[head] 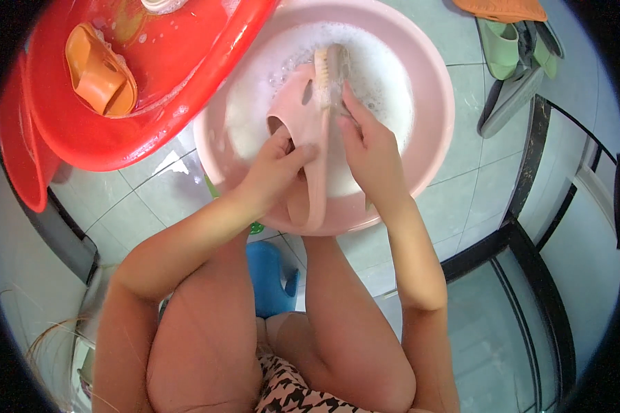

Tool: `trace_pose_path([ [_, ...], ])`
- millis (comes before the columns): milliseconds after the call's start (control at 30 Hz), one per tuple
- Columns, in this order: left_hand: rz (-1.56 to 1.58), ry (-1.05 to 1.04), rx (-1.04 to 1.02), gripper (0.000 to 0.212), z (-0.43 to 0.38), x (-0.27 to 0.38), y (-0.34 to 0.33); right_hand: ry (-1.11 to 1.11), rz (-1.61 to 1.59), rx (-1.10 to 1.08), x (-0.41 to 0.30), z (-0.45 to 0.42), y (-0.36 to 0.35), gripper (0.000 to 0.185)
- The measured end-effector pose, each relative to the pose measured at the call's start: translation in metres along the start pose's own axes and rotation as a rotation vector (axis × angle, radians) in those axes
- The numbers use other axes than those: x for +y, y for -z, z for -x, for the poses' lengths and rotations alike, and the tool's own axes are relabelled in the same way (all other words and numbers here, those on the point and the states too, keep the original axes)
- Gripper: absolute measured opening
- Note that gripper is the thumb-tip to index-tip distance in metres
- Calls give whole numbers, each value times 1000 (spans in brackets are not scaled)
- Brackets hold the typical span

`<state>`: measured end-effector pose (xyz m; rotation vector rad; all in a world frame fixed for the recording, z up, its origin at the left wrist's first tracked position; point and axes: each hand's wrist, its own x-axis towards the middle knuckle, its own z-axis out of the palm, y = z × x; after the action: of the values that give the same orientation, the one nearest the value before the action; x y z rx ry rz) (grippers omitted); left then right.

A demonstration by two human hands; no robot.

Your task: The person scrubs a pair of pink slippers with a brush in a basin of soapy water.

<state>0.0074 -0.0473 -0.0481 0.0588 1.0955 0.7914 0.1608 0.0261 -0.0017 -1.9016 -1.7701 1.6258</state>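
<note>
A pink slide sandal (pixel 310 134) is tilted on its side over a pink plastic basin (pixel 434 103) of soapy water (pixel 387 77). My left hand (pixel 281 162) grips it at the strap, with fingers inside the foot opening. In my right hand (pixel 369 139) is a scrubbing brush (pixel 333 72), whose pale bristles touch the edge of the sandal's sole near one end. Part of the brush is hidden by my right fingers. White suds cover much of the water around the sandal.
At the upper left, a large red basin (pixel 175 98) holds an orange slide sandal (pixel 100 77) and part of a white item (pixel 162 4). Several shoes, including a green slide (pixel 500 49), stand on the tiled floor at the upper right. A blue plastic object (pixel 268 279) is between my legs. A black-framed glass panel (pixel 501 310) stands at right.
</note>
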Motion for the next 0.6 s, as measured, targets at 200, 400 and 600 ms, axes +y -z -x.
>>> trace_pose_path([
  [200, 15, -2, 30, 43, 4, 3, 3, 42, 54, -101, 11, 72, 4, 46],
  [400, 82, 26, 14, 42, 4, 8, 0, 56, 79, -88, 3, 21, 1, 45],
  [600, 237, 59, 77, 43, 7, 10, 9, -101, -264, -66, 15, 14, -10, 44],
])
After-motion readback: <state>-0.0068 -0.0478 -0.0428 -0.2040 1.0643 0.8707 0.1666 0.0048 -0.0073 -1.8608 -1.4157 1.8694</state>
